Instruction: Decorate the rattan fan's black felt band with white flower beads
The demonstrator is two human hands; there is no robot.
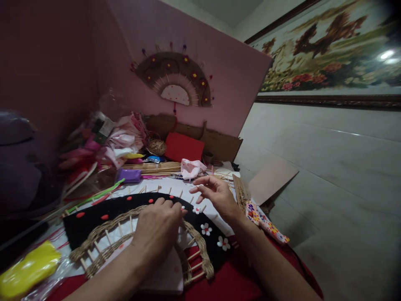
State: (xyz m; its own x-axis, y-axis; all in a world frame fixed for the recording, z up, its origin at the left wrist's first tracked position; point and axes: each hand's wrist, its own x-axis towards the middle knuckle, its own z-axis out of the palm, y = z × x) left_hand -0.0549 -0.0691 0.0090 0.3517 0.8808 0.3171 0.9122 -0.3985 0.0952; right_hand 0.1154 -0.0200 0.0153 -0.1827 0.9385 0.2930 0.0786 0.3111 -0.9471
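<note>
A fan-shaped craft piece lies in front of me, with a black band [122, 207], braided twine [203, 246] and thin wooden sticks. White flowers with red centres [206, 229] sit on the band's right part, and red dots [104, 217] on its left and middle. My left hand [161, 223] rests over the middle of the fan, fingers curled down at the band beside a small white piece; whatever its fingertips pinch is hidden. Just above the band's right side, my right hand [217, 198] is raised with its fingers apart, and nothing clear shows between them.
Yellow clay in a clear bag [31, 265] lies at the left front. Behind the fan are a purple packet [130, 175], bamboo sticks [156, 168], polka-dot cloth [191, 168] and a red card [184, 147]. A finished fan [175, 77] hangs on the pink board.
</note>
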